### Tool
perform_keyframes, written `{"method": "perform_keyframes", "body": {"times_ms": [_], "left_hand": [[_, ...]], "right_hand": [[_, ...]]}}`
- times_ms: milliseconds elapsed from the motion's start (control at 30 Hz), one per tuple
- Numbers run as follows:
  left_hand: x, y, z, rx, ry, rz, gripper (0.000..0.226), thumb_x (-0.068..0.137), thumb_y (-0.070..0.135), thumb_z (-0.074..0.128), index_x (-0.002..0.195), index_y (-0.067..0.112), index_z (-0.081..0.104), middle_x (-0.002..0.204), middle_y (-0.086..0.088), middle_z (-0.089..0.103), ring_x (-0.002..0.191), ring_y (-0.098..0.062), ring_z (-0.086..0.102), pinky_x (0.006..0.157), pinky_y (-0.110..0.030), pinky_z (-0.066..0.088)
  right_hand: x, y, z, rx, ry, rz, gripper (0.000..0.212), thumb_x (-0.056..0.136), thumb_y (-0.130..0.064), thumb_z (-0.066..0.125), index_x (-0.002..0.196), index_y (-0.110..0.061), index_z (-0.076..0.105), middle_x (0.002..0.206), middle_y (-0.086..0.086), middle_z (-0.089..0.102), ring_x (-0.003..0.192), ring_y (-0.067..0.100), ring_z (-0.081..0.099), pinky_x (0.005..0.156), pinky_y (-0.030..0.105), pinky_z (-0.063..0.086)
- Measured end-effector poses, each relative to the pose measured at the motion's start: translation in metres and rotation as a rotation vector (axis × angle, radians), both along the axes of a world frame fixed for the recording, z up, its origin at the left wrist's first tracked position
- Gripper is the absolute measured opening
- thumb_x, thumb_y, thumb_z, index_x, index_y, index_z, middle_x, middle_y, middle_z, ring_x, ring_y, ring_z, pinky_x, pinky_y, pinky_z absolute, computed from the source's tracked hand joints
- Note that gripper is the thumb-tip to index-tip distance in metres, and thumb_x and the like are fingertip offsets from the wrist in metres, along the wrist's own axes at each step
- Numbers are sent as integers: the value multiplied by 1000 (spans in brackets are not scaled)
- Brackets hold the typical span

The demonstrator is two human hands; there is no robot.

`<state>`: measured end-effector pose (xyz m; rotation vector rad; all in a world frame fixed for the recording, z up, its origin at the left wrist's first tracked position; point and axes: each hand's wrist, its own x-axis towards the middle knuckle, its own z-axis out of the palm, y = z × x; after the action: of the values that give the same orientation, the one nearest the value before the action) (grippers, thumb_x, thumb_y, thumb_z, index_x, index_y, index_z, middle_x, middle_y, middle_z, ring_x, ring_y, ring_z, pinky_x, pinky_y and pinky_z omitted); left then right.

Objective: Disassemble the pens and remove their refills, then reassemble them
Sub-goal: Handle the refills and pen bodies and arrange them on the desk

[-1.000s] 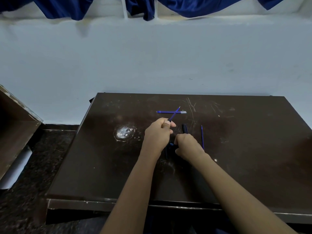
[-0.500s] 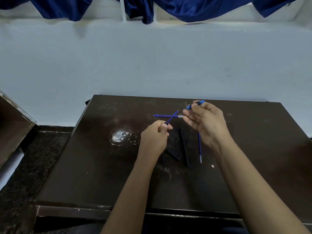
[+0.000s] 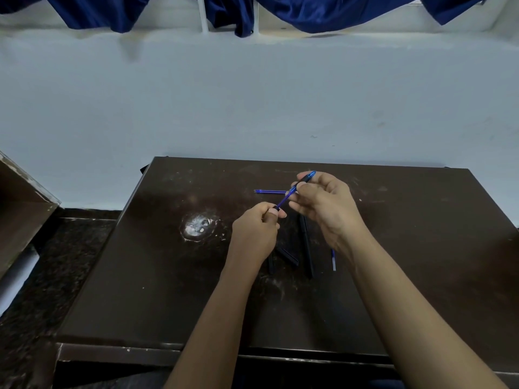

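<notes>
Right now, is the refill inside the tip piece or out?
Cannot tell: the blue refill meets the tip piece at the right hand.

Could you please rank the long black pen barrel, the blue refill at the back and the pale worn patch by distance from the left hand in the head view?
From the left hand:
1. Long black pen barrel, just right.
2. Blue refill, behind it.
3. Pale worn patch, left; close to the refill's distance, hard to separate.

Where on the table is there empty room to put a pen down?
The table is bare on its right side, from the loose refill out to the right edge. The near strip by the front edge is bare too, though the arms cross over it. It is crowded in the middle, where dark pen parts lie under the hands. Another refill lies farther back.
</notes>
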<state>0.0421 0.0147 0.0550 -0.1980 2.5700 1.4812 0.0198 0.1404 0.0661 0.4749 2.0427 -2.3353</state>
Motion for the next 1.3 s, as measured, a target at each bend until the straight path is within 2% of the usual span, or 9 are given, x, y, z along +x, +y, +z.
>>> {"method": "perform_keyframes", "body": {"times_ms": [300, 433, 567, 767, 867, 1000, 1100, 1200, 1300], "left_hand": [[0, 3, -3, 89, 8, 51, 26, 97, 24, 42, 86, 25, 65, 74, 5, 65, 69, -6, 58, 71, -23, 47], [1, 6, 3, 102, -12, 85, 37, 98, 27, 38, 75, 21, 66, 70, 4, 66, 72, -13, 61, 77, -29, 48], [4, 5, 11, 79, 6, 83, 35, 93, 17, 41, 67, 22, 64, 83, -8, 72, 86, -26, 68, 81, -37, 52], [8, -3, 4, 52, 100, 32, 22, 93, 16, 48, 79, 19, 65, 80, 0, 70, 67, -10, 65, 55, -7, 45], [6, -2, 3, 46, 116, 42, 20, 94, 26, 51, 89, 17, 68, 81, 0, 71, 67, -8, 61, 59, -14, 45], [3, 0, 6, 71, 58, 73, 40, 99, 30, 39, 76, 20, 70, 75, 7, 69, 71, -3, 59, 66, -19, 43], [4, -5, 4, 2, 96, 48, 32, 96, 29, 46, 77, 23, 70, 79, 5, 70, 76, -8, 61, 61, -13, 39], [6, -8, 1, 3, 186, 62, 10, 90, 27, 58, 84, 21, 64, 70, 7, 61, 63, -4, 53, 52, -7, 38], [5, -1, 1, 86, 148, 100, 22, 94, 37, 52, 89, 18, 62, 78, 2, 66, 69, -11, 60, 58, -12, 43]], "right_hand": [[7, -4, -3, 68, -42, 133, 16, 89, 2, 56, 101, -2, 64, 75, 8, 67, 63, 14, 67, 64, 21, 56], [5, -4, -1, 52, -48, 110, 11, 89, -1, 58, 89, -11, 65, 77, 2, 65, 70, 11, 63, 79, 31, 55], [4, 0, 2, -4, -66, 98, 11, 89, -4, 59, 87, -13, 65, 80, 2, 67, 72, 11, 65, 81, 32, 56], [7, 3, 6, -47, -87, 109, 12, 90, -2, 57, 93, -10, 66, 79, 3, 67, 72, 11, 66, 80, 32, 58], [9, 1, 8, -85, -84, 137, 11, 90, -2, 58, 90, -9, 65, 75, 3, 67, 62, 6, 66, 77, 30, 59], [9, -1, 10, -105, -74, 138, 11, 90, -2, 58, 86, -10, 64, 75, 2, 67, 59, 4, 66, 72, 26, 58], [9, -2, 9, -107, -77, 134, 12, 89, -1, 59, 85, -10, 65, 78, 4, 67, 63, 7, 65, 75, 28, 58], [10, -5, 6, -131, -89, 124, 11, 90, -2, 58, 88, -10, 66, 80, 6, 67, 69, 11, 66, 77, 30, 59], [10, -10, 5, -151, -78, 115, 8, 89, -4, 60, 89, -9, 66, 78, 5, 68, 71, 12, 67, 74, 28, 59]]}}
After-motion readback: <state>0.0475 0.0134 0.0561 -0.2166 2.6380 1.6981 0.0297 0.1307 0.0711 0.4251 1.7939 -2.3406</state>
